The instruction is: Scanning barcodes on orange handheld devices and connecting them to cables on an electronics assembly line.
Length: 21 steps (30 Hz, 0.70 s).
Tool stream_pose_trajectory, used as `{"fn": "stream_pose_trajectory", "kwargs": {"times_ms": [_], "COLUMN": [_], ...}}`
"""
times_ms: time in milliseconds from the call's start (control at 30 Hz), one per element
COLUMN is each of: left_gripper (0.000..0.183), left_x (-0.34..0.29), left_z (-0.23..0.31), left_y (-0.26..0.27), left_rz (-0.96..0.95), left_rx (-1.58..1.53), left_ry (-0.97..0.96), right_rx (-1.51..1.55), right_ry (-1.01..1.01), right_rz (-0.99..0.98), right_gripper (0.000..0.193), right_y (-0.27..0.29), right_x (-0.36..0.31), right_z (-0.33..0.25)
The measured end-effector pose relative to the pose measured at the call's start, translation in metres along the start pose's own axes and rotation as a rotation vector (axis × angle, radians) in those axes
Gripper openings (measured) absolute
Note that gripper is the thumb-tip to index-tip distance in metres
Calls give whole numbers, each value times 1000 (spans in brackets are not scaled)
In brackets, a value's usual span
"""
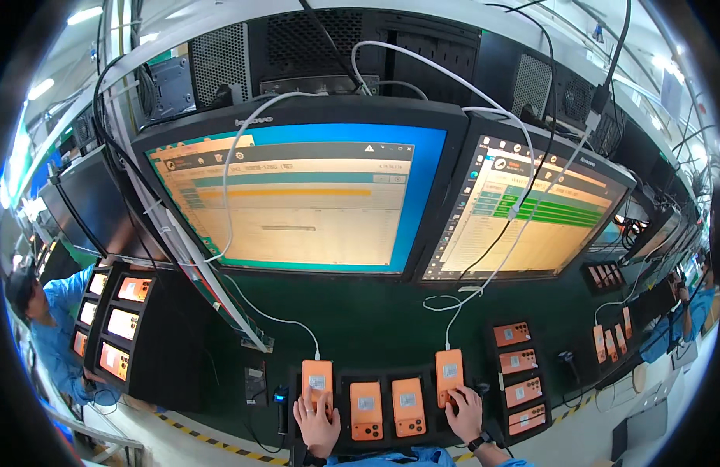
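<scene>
Two orange phones lie back up in front of me, each joined at its far end to a white cable. My left hand (318, 428) grips the near end of the left phone (317, 373), its fingers spread over the back and the thumb by the right edge. At the near right corner of the other cabled phone (449, 368), my right hand (466, 414) holds on with bent fingers. Between my hands, two more orange phones, one on the left (366, 409) and one on the right (408, 406), rest in a black tray (387, 447).
Two monitors, left (298, 210) and right (523, 210), stand behind. A black rack of orange phones (520, 362) is at right; a taller phone stand (161, 342) is at left. A small device with a lit display (280, 401) sits beside my left hand. Other people (56, 327) work nearby.
</scene>
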<state>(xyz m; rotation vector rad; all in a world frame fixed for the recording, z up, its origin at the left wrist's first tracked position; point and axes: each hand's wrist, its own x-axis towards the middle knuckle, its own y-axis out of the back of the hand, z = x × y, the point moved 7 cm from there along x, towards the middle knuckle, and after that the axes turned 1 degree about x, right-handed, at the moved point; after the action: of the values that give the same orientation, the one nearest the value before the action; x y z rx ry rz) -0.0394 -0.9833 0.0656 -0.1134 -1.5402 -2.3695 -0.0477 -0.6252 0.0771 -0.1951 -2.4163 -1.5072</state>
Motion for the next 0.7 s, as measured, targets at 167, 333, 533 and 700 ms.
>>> {"fn": "stream_pose_trajectory", "kwargs": {"times_ms": [167,333,533,700], "left_gripper": [54,57,43,35], "left_x": [23,102,141,134], "left_z": [4,2,-22,-23], "left_y": [10,13,-25,-29], "left_rz": [97,291,41,116], "left_rx": [-42,-85,-314,-313], "left_ry": [-68,-135,289,268], "right_rx": [53,0,-47,-36], "right_ry": [11,-30,-83,62], "right_rz": [46,180,182,110], "right_gripper": [36,31,26,23], "right_y": [2,-17,-35,-32], "right_x": [32,114,157,141], "right_z": [12,34,23,2]}}
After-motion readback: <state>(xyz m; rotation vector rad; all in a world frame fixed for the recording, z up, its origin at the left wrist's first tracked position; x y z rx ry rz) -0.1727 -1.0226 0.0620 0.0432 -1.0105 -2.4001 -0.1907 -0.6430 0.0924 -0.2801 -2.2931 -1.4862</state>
